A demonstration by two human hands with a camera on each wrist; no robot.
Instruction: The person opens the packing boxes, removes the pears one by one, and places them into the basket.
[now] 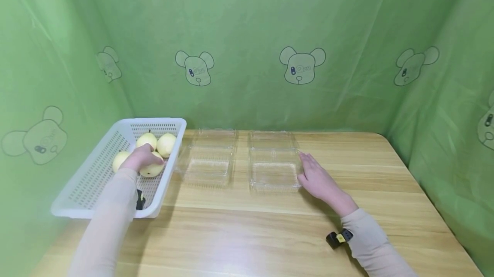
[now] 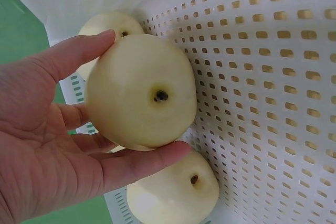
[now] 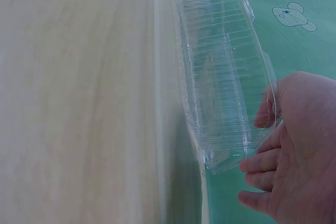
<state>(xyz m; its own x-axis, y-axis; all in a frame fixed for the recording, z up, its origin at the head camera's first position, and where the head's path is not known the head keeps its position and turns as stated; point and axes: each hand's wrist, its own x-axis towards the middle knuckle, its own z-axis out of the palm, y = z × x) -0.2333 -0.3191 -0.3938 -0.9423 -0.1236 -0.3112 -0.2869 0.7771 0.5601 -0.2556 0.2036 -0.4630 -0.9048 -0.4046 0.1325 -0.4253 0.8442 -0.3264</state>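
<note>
My left hand (image 1: 140, 158) reaches into the white basket (image 1: 98, 148) at the left. Its thumb and fingers grip a round, pale yellow pear (image 2: 139, 93), whose dark dimple faces the left wrist camera. More pears, including a pear (image 1: 167, 145) by the basket's wall and a pear (image 2: 173, 190) below the held one, lie around it. At the table's middle, my right hand (image 1: 318, 178) touches the right side of an open clear plastic clamshell box (image 1: 274, 174). Its fingers are extended along the rim, and the thumb shows through the clear wall in the right wrist view.
Another open clear clamshell box (image 1: 208, 170) stands between the basket and the touched box. Both have lids tilted back towards the green curtain (image 1: 247, 97), which encloses the wooden table (image 1: 239, 234) at the back and sides.
</note>
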